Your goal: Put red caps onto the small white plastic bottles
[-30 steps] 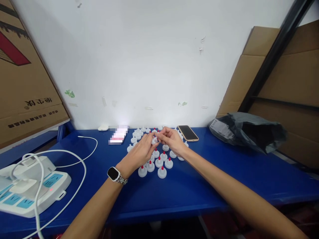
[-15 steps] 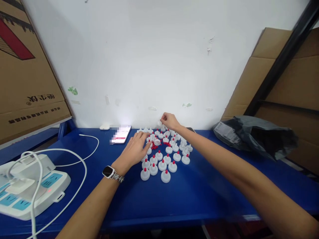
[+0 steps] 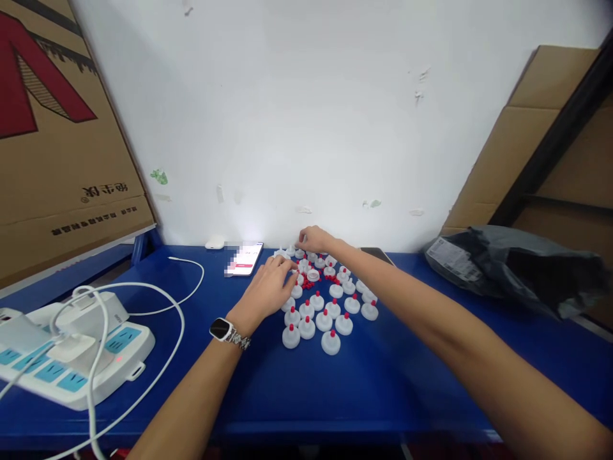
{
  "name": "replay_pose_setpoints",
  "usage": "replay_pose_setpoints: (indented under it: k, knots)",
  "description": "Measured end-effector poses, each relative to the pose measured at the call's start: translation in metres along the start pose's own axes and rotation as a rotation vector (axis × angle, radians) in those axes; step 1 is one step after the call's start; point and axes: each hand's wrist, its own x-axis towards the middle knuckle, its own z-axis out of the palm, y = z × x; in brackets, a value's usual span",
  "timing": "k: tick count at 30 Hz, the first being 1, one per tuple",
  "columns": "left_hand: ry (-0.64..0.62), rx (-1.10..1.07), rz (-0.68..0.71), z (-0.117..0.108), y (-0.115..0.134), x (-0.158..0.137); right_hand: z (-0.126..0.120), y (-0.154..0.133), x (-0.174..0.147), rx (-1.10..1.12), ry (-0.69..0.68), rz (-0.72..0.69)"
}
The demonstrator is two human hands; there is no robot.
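Observed round white plastic caps with narrow upright nozzles (image 3: 330,343) in a loose cluster, beginning at the fingertips of the bare left hand (image 3: 268,287), spreading to its right, and reaching back to just below the bare right hand (image 3: 316,239). Noted small bright-red plastic tips (image 3: 307,284) in a low heap just right of the left fingertips, with more tips of the same kind seated on the nozzles of the nearer caps. Found plain white nozzles on several caps beside and under the right forearm. Found one upturned white cap (image 3: 313,275) near the left fingertips, apparently hollow side up.

Recorded left hand palm down, fingers extended, thumb apart from them; cannot confirm contact with the caps beneath. Recorded right hand at the far edge of the cluster, thumb and fingers bent close together; cannot tell of any grip on a cap.

Logged a smooth, glossy blue tabletop (image 3: 383,396) beneath both hands. Beyond the left hand, noted a smartphone with a lit screen (image 3: 246,260) and a small white rounded case (image 3: 215,242). Well left of the left hand, noted a white power strip with blue sockets (image 3: 127,367) and a looping white cable (image 3: 179,319). Beyond both hands, logged a scuffed white wall (image 3: 306,115); far right of the right hand, a crumpled dark-grey plastic bag (image 3: 507,268); far left of the left hand, a large printed brown cardboard box (image 3: 57,166).
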Motion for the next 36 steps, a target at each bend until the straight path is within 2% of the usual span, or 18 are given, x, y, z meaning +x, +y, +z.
replay_pose_setpoints:
  k: [3, 8, 11, 14, 16, 19, 21, 23, 26, 30, 33, 36]
  knots:
    - [0.008, -0.005, -0.021, 0.000, -0.002, -0.001, 0.000, -0.010, -0.004, 0.040, -0.012, -0.010]
    - [0.142, -0.019, -0.019, -0.004, 0.004, -0.002, -0.020, -0.021, -0.040, 0.198, 0.135, 0.004]
    - [0.218, -0.032, 0.005, -0.005, 0.014, -0.001, -0.031, -0.031, -0.081, 0.680, 0.203, -0.004]
    - [0.167, -0.055, 0.031, -0.003, 0.021, -0.001, -0.034, -0.039, -0.119, 0.889, 0.140, -0.052]
    - [0.120, -0.072, 0.055, -0.002, 0.023, -0.001, -0.031, -0.038, -0.135, 0.827, 0.176, -0.059]
    - [0.117, -0.070, 0.052, -0.001, 0.021, -0.001, -0.027, -0.028, -0.143, 0.498, 0.270, -0.048]
    - [0.122, -0.062, 0.035, -0.001, 0.019, -0.001, -0.023, -0.020, -0.142, 0.265, 0.251, -0.070]
    - [0.114, -0.056, 0.036, -0.001, 0.017, -0.001, -0.020, -0.013, -0.138, 0.122, 0.181, -0.105]
    - [0.107, -0.050, 0.051, -0.001, 0.017, 0.000, -0.015, -0.010, -0.132, 0.057, 0.092, -0.119]
    - [0.105, -0.058, 0.056, -0.001, 0.018, 0.000, -0.010, -0.009, -0.128, 0.068, 0.079, -0.114]
    - [0.097, -0.048, 0.040, -0.001, 0.018, -0.001, -0.012, -0.009, -0.129, 0.068, 0.127, -0.113]
    - [0.104, -0.061, -0.004, -0.002, 0.014, 0.000, -0.018, -0.010, -0.128, 0.040, 0.260, -0.094]
